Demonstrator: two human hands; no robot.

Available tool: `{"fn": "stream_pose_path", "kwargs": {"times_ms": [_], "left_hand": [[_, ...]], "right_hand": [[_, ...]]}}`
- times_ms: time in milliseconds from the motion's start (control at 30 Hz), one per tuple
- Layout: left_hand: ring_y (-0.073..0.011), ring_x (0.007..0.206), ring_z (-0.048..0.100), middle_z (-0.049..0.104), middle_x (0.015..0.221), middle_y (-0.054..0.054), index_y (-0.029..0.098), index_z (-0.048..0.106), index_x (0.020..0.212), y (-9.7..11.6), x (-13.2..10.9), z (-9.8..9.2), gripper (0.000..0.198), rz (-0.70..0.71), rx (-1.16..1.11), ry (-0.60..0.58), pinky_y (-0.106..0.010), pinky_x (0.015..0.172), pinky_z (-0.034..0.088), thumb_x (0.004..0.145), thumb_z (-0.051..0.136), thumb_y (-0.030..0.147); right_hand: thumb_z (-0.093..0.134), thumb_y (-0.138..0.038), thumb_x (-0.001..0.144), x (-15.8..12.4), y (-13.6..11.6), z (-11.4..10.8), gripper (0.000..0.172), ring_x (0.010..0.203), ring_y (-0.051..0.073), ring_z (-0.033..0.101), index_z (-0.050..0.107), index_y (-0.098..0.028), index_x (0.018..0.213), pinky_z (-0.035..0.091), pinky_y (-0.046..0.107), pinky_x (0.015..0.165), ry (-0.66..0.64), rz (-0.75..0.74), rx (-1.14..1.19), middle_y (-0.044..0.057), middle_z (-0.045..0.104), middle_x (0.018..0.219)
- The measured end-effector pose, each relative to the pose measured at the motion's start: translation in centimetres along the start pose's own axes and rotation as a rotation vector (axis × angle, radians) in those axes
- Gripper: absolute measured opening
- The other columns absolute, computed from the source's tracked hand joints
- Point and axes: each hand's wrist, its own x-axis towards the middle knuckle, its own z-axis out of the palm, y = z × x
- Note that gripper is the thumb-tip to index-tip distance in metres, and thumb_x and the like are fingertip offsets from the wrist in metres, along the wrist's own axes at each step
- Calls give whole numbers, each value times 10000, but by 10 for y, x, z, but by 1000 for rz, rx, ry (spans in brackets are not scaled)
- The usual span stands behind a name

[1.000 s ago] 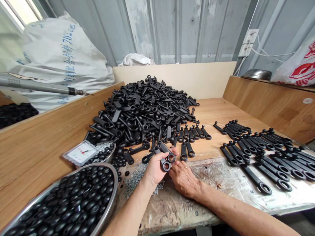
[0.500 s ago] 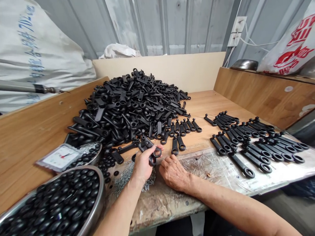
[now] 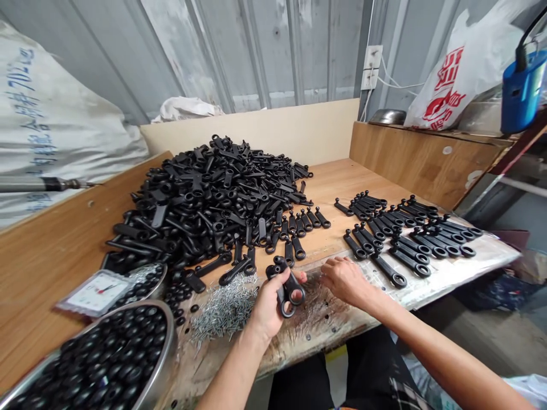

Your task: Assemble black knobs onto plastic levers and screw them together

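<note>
Black moulded levers, flat-shanked and ring-ended [image 3: 292, 282], are up off the bench [image 3: 327, 177], and it's the left hand [image 3: 270, 304] that has them! That grip is clamped on two of them, thumb across the shanks, the pair fanned slightly. Look at the line: long axes running away from the wearer, rings at the near end and angled a touch to the right. And the right hand [image 3: 348, 282]? Out to the right of those rings, near but apart, its back turned up and its fingers bent low over the crinkled clear plastic sheet [image 3: 314, 319]; whether those fingertips are pressed together, I cannot tell from here. So the left is nearer by far, in full contact, with a strip of sheeting between the rings and the right hand.

Textures everywhere! Just left of the left hand, a bristling scatter of thin silver metal pins or screws [image 3: 224, 310], too small to tell which. Further left, a brushed-steel bowl [image 3: 170, 336] brims with glossy, rounded black knobs [image 3: 115, 356]. Behind, a tangled matt heap of black levers [image 3: 213, 199] rises on smooth wood grain, and off right lie slanted rows of knob-tipped levers [image 3: 390, 271].
</note>
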Motion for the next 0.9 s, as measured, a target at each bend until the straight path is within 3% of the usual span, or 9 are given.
{"fn": "stream_pose_path", "kwargs": {"times_ms": [133,233,300,400,533,633,800,900], "left_hand": [[-77,510,522,629,745,-60,89,655,803,-16,-14,24,205,-27,-104,69,-133,380,338,745,603,278],[-60,482,496,629,729,-38,103,669,858,-33,-40,36,195,-2,-129,90,-132,365,314,761,596,256],[-76,564,539,644,852,-53,109,667,936,-49,-61,37,257,33,-116,40,-140,421,374,756,619,286],[-159,845,591,621,1026,-65,137,648,1025,-80,-90,26,349,55,-83,-6,-199,684,480,748,648,348],[-225,1111,489,565,1159,-70,167,607,1114,-119,-114,8,376,42,6,5,-301,944,403,805,592,379],[-241,1191,417,522,1227,-64,194,585,1144,-137,-122,3,391,32,51,39,-357,1016,338,822,559,415],[-229,1230,372,501,1255,-59,205,590,1132,-149,-129,9,398,107,187,44,-353,1070,257,836,518,462],[-227,1249,345,473,1288,-53,219,554,1180,-152,-135,12,427,101,262,-5,-343,1070,258,832,523,465]], "right_hand": [[484,-258,896,-35,-18,-24,193,842,156,573,579,-198,1053,410,228,739,209,-129,575,40,621,938],[507,-223,871,-65,-41,-23,247,936,169,548,551,-209,1113,398,243,810,268,-232,819,45,595,1032],[524,-201,844,-86,-54,-12,244,905,167,544,553,-201,1087,401,246,792,285,-223,990,40,590,996],[597,-203,775,-119,-70,16,185,759,134,512,537,-186,948,397,232,711,273,-113,1342,2,564,855],[678,-219,690,-157,-88,51,293,622,94,420,444,-186,863,342,200,580,179,71,1788,-45,493,711],[704,-227,653,-174,-91,59,335,594,86,386,448,-177,863,310,191,548,137,132,1917,-52,484,687],[658,-311,683,-185,-81,43,278,640,97,380,583,-120,871,308,198,569,-35,18,1882,-18,472,724],[662,-309,653,-192,-77,40,255,570,84,361,588,-115,801,296,194,530,-80,53,1875,-29,453,645]]}}
